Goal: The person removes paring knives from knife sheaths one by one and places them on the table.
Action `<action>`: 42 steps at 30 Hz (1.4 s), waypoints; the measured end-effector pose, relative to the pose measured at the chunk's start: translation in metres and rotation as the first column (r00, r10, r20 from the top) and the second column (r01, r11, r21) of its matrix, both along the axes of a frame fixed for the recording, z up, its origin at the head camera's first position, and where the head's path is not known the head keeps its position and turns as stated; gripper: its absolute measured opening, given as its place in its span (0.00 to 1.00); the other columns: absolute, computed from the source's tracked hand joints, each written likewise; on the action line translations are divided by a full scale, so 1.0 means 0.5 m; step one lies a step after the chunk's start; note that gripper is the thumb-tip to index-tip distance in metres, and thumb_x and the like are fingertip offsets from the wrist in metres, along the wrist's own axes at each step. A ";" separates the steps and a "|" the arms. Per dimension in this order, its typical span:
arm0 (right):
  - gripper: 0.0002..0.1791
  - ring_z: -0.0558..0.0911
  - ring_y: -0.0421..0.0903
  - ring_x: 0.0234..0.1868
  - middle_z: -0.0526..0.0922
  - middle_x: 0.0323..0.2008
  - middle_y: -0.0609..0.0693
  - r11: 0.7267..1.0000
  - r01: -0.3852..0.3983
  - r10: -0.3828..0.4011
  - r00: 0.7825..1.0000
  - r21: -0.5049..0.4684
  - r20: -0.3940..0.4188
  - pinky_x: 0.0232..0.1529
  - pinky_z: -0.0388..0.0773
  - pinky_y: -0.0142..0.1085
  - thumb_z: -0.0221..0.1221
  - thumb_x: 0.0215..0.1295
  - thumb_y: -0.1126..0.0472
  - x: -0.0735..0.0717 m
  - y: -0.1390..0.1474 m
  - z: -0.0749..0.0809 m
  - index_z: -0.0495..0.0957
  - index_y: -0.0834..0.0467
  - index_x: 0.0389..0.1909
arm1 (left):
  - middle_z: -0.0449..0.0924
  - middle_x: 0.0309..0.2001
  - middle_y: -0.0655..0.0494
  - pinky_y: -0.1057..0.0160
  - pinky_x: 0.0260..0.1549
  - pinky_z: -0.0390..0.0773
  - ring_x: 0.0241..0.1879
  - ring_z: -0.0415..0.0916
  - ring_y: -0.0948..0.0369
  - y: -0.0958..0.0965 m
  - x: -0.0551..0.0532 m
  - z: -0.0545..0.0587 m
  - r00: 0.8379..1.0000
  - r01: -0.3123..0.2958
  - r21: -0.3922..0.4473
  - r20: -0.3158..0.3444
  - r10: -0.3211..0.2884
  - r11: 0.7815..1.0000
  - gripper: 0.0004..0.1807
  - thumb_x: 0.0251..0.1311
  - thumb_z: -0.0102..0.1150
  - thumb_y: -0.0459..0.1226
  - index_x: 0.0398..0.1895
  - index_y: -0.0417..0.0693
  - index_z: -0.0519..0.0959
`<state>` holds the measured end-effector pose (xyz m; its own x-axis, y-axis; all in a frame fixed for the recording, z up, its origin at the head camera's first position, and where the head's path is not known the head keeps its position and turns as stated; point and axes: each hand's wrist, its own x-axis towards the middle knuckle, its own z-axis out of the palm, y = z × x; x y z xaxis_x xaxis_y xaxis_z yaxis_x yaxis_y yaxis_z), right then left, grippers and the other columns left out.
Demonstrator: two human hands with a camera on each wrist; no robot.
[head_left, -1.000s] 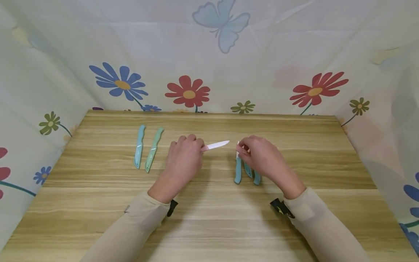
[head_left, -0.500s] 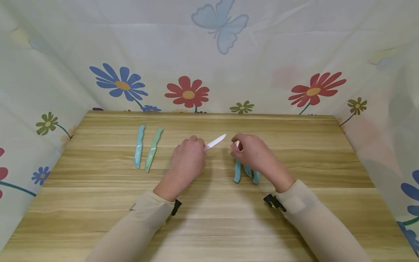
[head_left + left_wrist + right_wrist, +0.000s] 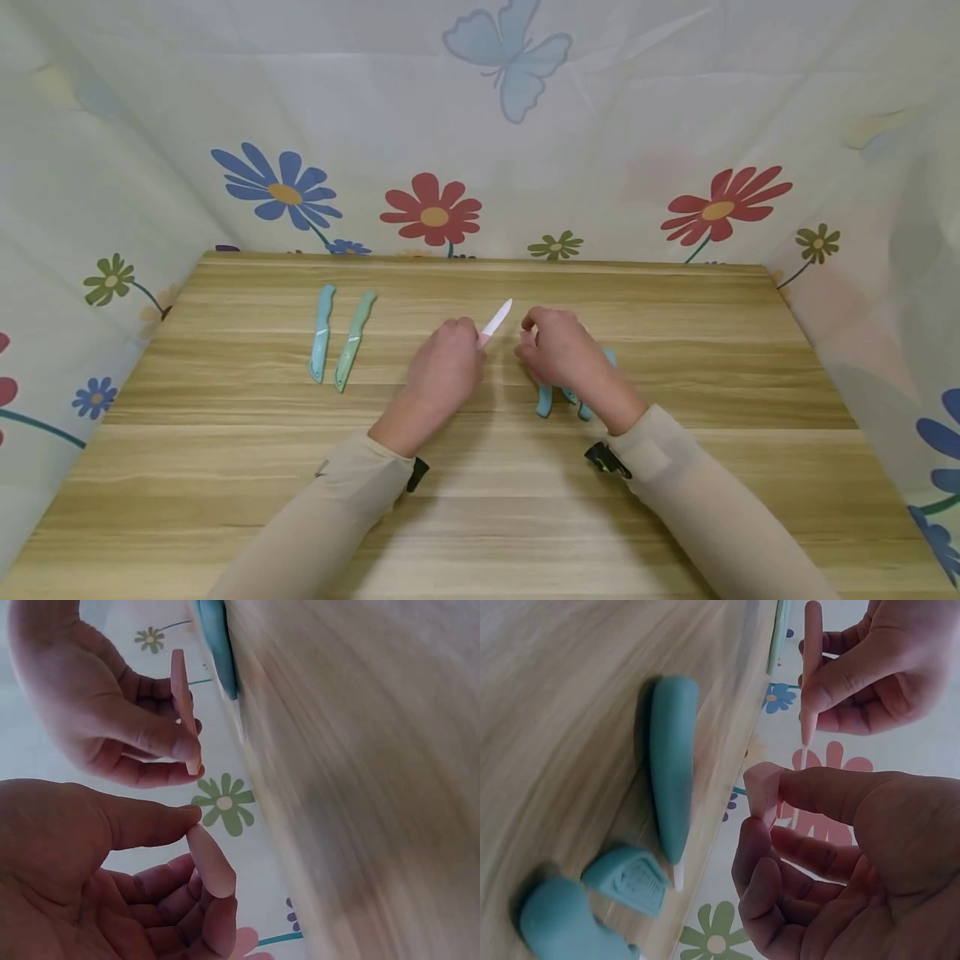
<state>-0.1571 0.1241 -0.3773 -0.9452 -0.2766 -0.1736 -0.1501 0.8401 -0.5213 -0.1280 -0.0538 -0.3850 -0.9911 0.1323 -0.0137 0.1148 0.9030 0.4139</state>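
My left hand (image 3: pixel 447 360) grips the pink handle of a small knife (image 3: pixel 497 322), its white blade bare and slanting away and to the right. Across a small gap, my right hand (image 3: pixel 557 348) pinches a pink knife sheath (image 3: pixel 762 791) between thumb and fingers. The left wrist view also shows both the pink handle (image 3: pixel 212 862) and the pink sheath (image 3: pixel 181 697). Blade and sheath are apart in the head view. Beneath the right hand lie a teal-handled knife (image 3: pixel 673 769), a teal sheath (image 3: pixel 630 879) and another teal handle (image 3: pixel 559 919), partly hidden by that hand in the head view.
To the left on the wooden table (image 3: pixel 480 517) lie a light blue sheathed knife (image 3: pixel 321 335) and a green sheathed knife (image 3: pixel 356 342), side by side. A flower-printed curtain (image 3: pixel 585 167) stands behind the table's back edge and along both sides.
My left hand has shifted right, and the knife's blade has swung to point farther away from me. My right hand has come left with the pink sheath, narrowing the space between the hands.
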 end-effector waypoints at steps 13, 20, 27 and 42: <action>0.11 0.84 0.48 0.20 0.82 0.15 0.52 0.994 0.101 -0.105 0.979 0.034 0.176 0.33 0.80 0.39 0.56 0.71 0.65 -0.007 -0.032 -0.011 0.75 0.63 0.51 | 0.78 0.35 0.41 0.53 0.30 0.84 0.31 0.81 0.49 0.026 0.007 -0.023 1.000 0.013 0.028 -0.009 -0.013 1.000 0.10 0.79 0.55 0.35 0.47 0.33 0.71; 0.12 0.82 0.48 0.14 0.80 0.11 0.52 0.995 0.065 -0.078 0.982 0.077 0.170 0.23 0.79 0.37 0.54 0.70 0.67 -0.006 -0.046 -0.014 0.81 0.62 0.28 | 0.78 0.34 0.41 0.50 0.30 0.83 0.31 0.81 0.49 0.040 0.008 -0.033 1.000 0.013 0.002 -0.014 -0.013 1.000 0.05 0.72 0.56 0.27 0.43 0.34 0.70; 0.25 0.80 0.45 0.11 0.79 0.09 0.51 0.990 0.031 -0.051 0.988 0.139 0.148 0.16 0.76 0.34 0.57 0.72 0.67 -0.004 -0.055 -0.020 0.83 0.61 0.11 | 0.77 0.33 0.41 0.50 0.29 0.83 0.30 0.81 0.49 0.055 0.011 -0.038 1.000 0.013 0.008 0.013 -0.013 1.000 0.07 0.70 0.59 0.29 0.42 0.36 0.70; 0.11 0.84 0.50 0.19 0.82 0.23 0.57 0.971 0.039 -0.069 0.991 0.235 0.118 0.16 0.80 0.37 0.63 0.54 0.79 -0.005 -0.069 -0.030 0.81 0.62 0.18 | 0.78 0.34 0.39 0.47 0.33 0.84 0.34 0.83 0.45 0.075 0.013 -0.038 0.998 -0.004 -0.004 0.056 0.005 1.000 0.05 0.78 0.51 0.31 0.42 0.36 0.71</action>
